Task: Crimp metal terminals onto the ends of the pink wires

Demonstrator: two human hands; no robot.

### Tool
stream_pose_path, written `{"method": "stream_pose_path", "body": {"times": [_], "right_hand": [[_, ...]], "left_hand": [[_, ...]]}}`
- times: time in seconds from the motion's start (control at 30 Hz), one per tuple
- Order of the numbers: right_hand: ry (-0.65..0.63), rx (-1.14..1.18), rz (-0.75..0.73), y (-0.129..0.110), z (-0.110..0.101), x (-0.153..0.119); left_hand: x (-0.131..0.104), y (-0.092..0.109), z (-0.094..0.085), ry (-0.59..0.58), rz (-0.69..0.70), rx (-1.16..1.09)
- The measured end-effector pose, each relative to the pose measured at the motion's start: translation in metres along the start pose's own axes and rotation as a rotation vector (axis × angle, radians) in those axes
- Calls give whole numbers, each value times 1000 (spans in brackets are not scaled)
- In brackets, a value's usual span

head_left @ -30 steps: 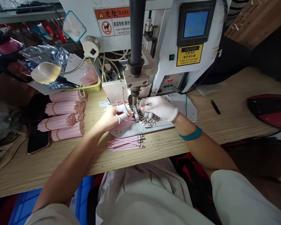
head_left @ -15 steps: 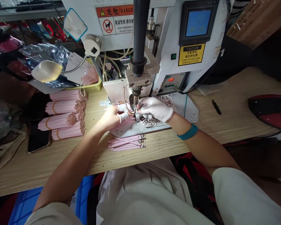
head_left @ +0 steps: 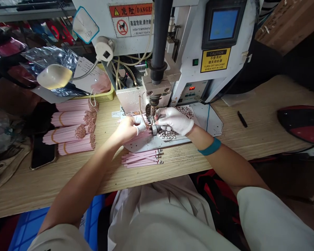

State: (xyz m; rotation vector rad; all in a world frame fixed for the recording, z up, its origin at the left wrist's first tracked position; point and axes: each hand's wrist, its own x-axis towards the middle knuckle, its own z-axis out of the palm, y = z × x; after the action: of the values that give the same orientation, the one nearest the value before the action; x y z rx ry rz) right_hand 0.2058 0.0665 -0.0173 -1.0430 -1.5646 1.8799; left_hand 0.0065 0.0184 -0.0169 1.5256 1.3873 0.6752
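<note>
White finger covers on the left hand (head_left: 129, 127) sit by a small grey metal block (head_left: 154, 130), thumb and finger pressed together; what lies between them is too small to tell. The right hand (head_left: 176, 121), in a thin white glove, has its fingertips together beside the dark metal nozzle (head_left: 153, 110), their contents hidden. Small silvery metal pieces (head_left: 166, 135) lie beneath it on the white base plate (head_left: 215, 122). Flat pink strips with metal ends (head_left: 141, 159) lie near the front edge of the pale wood-grain table (head_left: 183, 167), between that edge and the plate.
</note>
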Motion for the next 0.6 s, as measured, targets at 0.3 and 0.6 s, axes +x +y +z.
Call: {"method": "stream_pose_path", "body": {"times": [0.3, 0.6], "right_hand": [[7, 23, 31, 1, -1, 0], [-2, 26, 33, 0, 0, 0]], "left_hand": [[0, 4, -1, 2, 45, -1], [-2, 11, -3, 31, 20, 74]]}}
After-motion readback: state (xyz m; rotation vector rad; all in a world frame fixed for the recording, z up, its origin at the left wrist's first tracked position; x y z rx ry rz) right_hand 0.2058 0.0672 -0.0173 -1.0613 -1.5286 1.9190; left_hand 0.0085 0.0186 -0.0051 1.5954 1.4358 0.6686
